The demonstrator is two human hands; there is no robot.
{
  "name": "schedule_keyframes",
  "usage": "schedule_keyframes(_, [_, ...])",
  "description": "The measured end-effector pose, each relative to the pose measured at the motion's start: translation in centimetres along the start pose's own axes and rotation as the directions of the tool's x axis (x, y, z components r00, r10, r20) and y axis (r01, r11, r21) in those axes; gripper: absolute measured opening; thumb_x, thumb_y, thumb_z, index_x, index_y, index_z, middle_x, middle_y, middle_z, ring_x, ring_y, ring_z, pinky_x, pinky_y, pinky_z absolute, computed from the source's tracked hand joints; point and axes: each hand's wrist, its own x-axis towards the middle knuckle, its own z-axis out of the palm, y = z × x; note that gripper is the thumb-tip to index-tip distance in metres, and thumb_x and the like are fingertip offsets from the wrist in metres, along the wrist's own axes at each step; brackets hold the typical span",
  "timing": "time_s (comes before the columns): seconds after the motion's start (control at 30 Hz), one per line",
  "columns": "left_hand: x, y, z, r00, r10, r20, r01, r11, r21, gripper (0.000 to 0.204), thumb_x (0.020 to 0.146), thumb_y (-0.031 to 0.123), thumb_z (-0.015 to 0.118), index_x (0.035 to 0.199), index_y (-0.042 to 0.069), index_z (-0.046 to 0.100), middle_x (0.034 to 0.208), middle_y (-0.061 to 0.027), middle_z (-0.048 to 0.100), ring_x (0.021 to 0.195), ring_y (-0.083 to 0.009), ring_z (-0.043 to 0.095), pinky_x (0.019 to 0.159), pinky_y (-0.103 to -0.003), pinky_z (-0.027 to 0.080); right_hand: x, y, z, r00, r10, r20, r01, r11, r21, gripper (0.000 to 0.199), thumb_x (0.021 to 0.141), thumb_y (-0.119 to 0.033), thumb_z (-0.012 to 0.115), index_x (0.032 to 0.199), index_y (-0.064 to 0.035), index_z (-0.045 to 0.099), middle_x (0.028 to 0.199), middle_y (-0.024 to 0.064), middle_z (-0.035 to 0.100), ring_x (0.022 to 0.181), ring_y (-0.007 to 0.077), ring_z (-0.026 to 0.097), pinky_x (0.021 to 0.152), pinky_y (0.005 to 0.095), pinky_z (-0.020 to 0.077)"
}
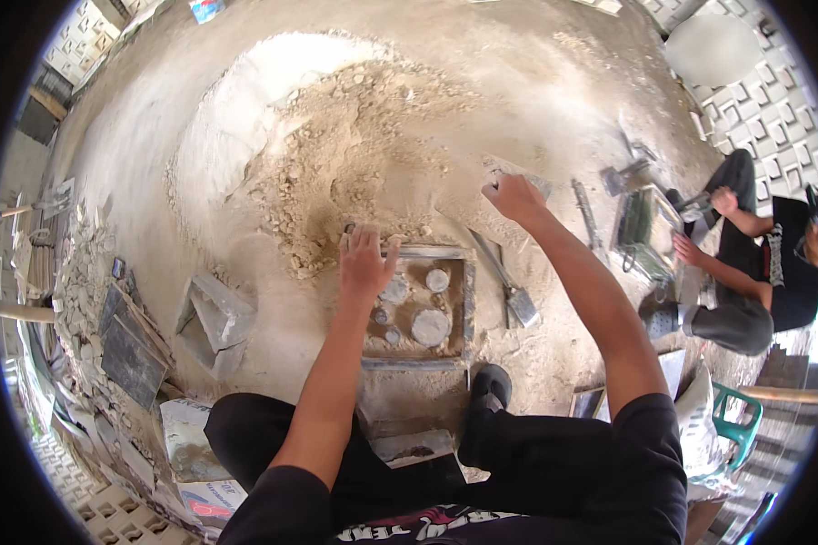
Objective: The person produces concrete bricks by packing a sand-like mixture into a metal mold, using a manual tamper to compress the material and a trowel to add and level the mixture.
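My left hand (365, 259) is curled over the far left corner of a rectangular moulding frame (469, 313), with its thumb apart on the far bar. Inside the frame, several round grey pieces (431, 327) of different sizes sit in brown sand. Out beyond the frame's right corner, my right hand (516, 198) is closed above the sandy ground. A flat greyish piece (538, 184) shows next to it, blurred; whether my fingers hold it is hidden. A flat-bladed tool (521, 306) lies to the right of the frame.
A heap of crumbly brown sand (336, 136) spreads beyond the frame. Grey block-like pieces (216, 318) and dark panels (132, 350) lie at left. At right, a seated person (745, 263) works at another frame (647, 232), near a green plastic chair (738, 422).
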Motion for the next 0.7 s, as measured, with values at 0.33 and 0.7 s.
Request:
schedule_keyframes(0.33, [1.2,0.1,-0.8,1.000,-0.018,-0.013,0.017,0.997,-0.079,0.043,0.090,0.039,0.056,0.110,0.001,0.060,0.122,-0.0169,0.059,0.121,-0.0311,0.050,0.102,-0.046,0.035,11.8,-12.7,12.6,0.980,-0.160,0.118,0.136,0.973,0.185,0.048,0.083,-0.044,0.054,0.106,-0.0035,0.068,0.104,0.0250,0.066,0.100,0.0386,0.065,0.085,0.0499,0.0516])
schedule_keyframes(0.7, [1.1,0.1,-0.4,0.996,0.004,-0.093,-0.016,0.991,-0.130,0.037,0.090,0.033,0.056,0.108,0.002,0.060,0.113,-0.0152,0.061,0.115,-0.0311,0.054,0.098,-0.043,0.038,10.0,-10.6,7.5,0.984,-0.177,0.031,0.175,0.983,0.049,0.050,0.082,-0.046,0.052,0.106,-0.0049,0.068,0.102,0.0214,0.068,0.097,0.0379,0.065,0.084,0.0476,0.0517])
